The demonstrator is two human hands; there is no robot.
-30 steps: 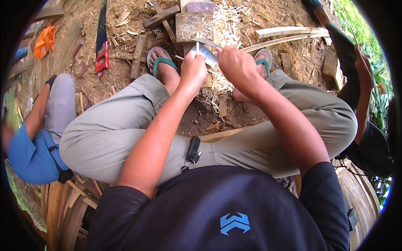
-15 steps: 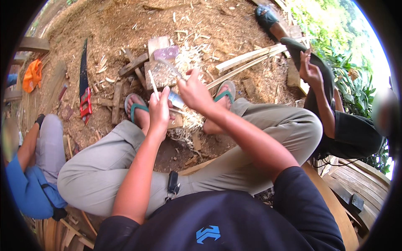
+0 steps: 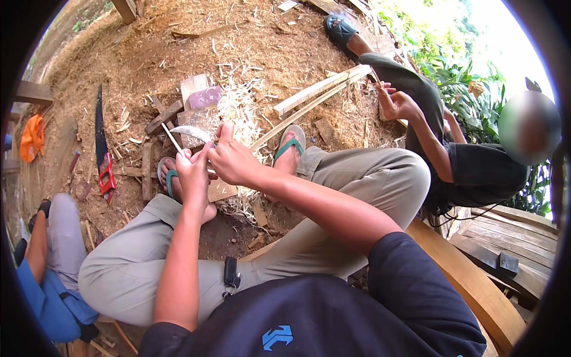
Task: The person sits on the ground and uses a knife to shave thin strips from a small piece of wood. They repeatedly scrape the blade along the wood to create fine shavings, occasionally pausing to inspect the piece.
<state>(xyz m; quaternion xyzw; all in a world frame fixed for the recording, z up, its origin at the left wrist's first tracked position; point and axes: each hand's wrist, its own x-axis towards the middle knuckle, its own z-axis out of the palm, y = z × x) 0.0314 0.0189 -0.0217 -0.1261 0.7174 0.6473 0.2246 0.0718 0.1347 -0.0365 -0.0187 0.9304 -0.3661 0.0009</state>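
The left hand point(image 3: 193, 172) has its fingers closed around a thin pale stick point(image 3: 173, 139), whose upper end juts out toward eleven o'clock. Up against it, the right hand point(image 3: 231, 159) is curled into a fist at the root of a curved knife blade point(image 3: 191, 131), which reaches out toward ten o'clock; the handle is hidden inside the grip. The blade's far end lies close by the stick, though whether they touch I cannot tell. Seen from the hands, a purplish block point(image 3: 206, 97) sits at twelve o'clock, curly wood shavings point(image 3: 238, 107) at one, and two long wooden strips point(image 3: 321, 98) at two. A red-handled handsaw point(image 3: 106, 172) lies at nine, with an orange bag point(image 3: 33, 138) farther out the same way. At three sits a person in black point(image 3: 485, 172), and at eight a person in blue point(image 3: 50, 309).
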